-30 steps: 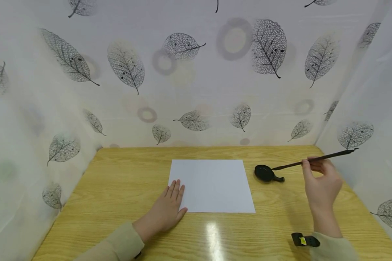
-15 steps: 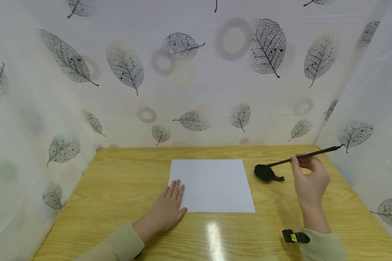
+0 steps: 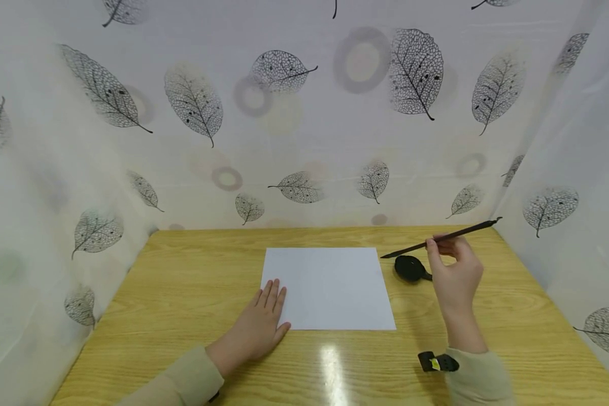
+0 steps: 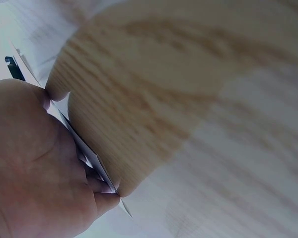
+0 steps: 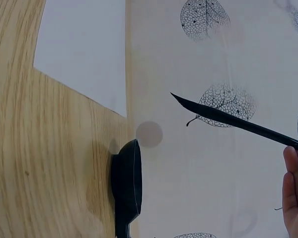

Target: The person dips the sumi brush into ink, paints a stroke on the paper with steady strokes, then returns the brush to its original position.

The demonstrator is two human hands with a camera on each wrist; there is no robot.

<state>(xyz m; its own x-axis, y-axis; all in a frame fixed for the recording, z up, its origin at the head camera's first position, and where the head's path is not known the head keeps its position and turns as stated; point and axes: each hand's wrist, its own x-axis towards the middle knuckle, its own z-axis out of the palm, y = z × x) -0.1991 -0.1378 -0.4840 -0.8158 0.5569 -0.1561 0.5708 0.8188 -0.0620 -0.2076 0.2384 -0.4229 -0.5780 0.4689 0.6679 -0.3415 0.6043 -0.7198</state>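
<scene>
A white sheet of paper lies on the wooden table. My left hand rests on its lower left corner with straight fingers; the left wrist view shows the palm at the paper's edge. My right hand pinches a dark writing brush by the middle of its handle. The brush's pointed black tip is in the air, just right of the sheet's upper right corner in the head view. Below the brush stands a black ink dish with a short handle, partly covered by the right hand.
Pale curtains printed with leaves stand behind the table and along both sides. The wooden table ends at the back curtain. A black strap shows at the right sleeve.
The right hand has moved left with the brush. The brush tip has gone from over the ink dish to beyond its left side. The left hand and paper have stayed put.
</scene>
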